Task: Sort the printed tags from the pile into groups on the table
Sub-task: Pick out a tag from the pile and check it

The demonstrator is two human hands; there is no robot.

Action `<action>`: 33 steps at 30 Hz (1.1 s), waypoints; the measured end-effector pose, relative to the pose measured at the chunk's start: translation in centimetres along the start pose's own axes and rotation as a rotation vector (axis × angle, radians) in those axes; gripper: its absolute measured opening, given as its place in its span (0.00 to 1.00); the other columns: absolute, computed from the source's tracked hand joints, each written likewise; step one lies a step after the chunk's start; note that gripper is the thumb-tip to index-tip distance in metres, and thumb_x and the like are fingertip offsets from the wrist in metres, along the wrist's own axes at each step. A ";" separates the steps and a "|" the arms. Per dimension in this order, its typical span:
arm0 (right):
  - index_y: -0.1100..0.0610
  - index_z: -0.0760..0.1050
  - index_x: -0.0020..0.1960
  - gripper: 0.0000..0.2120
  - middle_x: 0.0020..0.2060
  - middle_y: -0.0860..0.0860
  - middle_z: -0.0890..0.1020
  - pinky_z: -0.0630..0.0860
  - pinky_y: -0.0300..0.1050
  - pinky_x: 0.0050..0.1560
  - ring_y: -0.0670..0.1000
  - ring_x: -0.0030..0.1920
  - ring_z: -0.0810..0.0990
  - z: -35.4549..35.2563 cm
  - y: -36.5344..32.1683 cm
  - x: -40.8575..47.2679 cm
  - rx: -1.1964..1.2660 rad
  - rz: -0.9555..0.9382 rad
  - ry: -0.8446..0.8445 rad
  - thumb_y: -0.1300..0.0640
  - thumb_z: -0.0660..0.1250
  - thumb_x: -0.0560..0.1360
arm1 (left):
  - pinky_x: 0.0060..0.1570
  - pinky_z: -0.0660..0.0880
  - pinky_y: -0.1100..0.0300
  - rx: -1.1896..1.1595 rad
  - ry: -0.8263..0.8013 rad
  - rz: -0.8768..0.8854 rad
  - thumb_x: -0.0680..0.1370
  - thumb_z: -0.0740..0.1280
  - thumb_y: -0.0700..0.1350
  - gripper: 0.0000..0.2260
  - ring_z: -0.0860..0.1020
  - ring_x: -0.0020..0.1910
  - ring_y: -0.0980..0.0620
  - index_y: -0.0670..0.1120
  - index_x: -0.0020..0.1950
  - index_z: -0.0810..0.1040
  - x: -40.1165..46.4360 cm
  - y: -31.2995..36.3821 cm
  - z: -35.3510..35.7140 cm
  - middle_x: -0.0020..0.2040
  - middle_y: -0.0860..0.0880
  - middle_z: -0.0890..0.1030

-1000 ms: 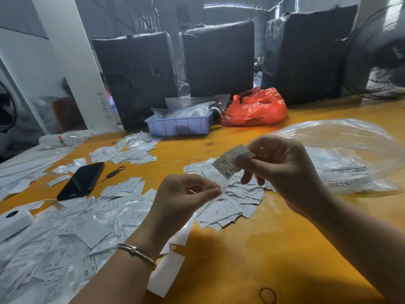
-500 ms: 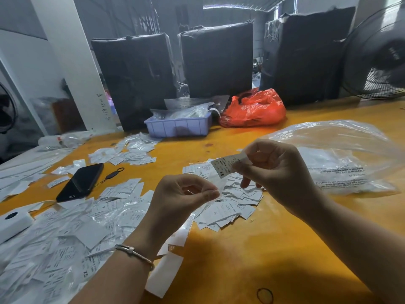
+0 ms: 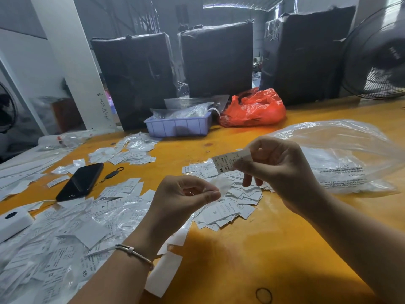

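Yellow-orange table (image 3: pixel 252 255) fills the head view, with three black-wrapped bales (image 3: pixel 217 60) along its far edge, a fan (image 3: pixel 381 55) at far right, and a white pillar (image 3: pixel 72 62) at left. Near the bales sit a lilac plastic tray (image 3: pixel 177 126) of clear packets and an orange plastic bag (image 3: pixel 254 108). Big clear plastic bag (image 3: pixel 341 154) lies at right, just behind the right hand. Black phone (image 3: pixel 80 182) lies left of centre among loose tags, and a white box (image 3: pixel 12 222) sits at the left edge. A rubber band (image 3: pixel 263 295) lies near the front edge.

Large unsorted pile of printed tags (image 3: pixel 61 238) covers the near left. Sorted groups: one centre (image 3: pixel 228 202) under the hands, one further back (image 3: pixel 129 151).

Right hand (image 3: pixel 282 172) pinches a printed tag marked XS (image 3: pixel 228 161) between thumb and fingers, held above the centre group. Versus a second ago, this tag sits lower and flatter, tilted less upright. Left hand (image 3: pixel 182 198), with a bracelet (image 3: pixel 133 252) on its wrist, pinches a thin clear sleeve (image 3: pixel 221 186), fingertips closed on it; its position is almost unchanged.
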State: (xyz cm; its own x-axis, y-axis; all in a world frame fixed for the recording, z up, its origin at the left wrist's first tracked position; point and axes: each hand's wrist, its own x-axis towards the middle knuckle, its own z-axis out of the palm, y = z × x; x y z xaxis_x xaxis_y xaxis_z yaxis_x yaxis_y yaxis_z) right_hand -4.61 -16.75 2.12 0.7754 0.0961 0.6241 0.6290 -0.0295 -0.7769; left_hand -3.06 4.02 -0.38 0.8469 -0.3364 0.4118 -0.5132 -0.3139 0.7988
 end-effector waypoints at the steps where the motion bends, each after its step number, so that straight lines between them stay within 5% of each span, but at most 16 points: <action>1: 0.72 0.74 0.41 0.14 0.34 0.56 0.84 0.69 0.40 0.25 0.52 0.27 0.78 -0.1 -0.1 0.0 0.023 -0.002 0.009 0.60 0.72 0.67 | 0.43 0.81 0.61 -0.003 0.000 0.001 0.67 0.75 0.50 0.09 0.84 0.41 0.52 0.48 0.43 0.86 0.0 0.0 0.0 0.40 0.53 0.86; 24: 0.67 0.77 0.40 0.10 0.33 0.61 0.82 0.69 0.38 0.26 0.51 0.28 0.78 -0.4 0.8 0.2 0.082 0.090 -0.071 0.61 0.74 0.66 | 0.40 0.80 0.63 -0.025 -0.009 0.006 0.66 0.74 0.51 0.09 0.84 0.40 0.52 0.48 0.42 0.86 0.0 0.0 -0.1 0.39 0.52 0.86; 33: 0.62 0.78 0.38 0.04 0.32 0.54 0.82 0.69 0.38 0.27 0.51 0.28 0.78 -0.8 0.9 0.4 0.142 0.111 -0.127 0.63 0.74 0.67 | 0.41 0.80 0.63 -0.023 -0.015 0.004 0.66 0.74 0.51 0.10 0.84 0.41 0.52 0.48 0.43 0.86 0.1 -0.2 0.0 0.39 0.52 0.86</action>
State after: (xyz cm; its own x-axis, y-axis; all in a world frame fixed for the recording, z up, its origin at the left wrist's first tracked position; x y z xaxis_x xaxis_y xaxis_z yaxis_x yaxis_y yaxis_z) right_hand -3.70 -17.55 1.78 0.8208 0.2245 0.5253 0.5187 0.0922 -0.8500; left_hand -2.94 4.03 -0.49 0.8426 -0.3510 0.4084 -0.5129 -0.2918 0.8073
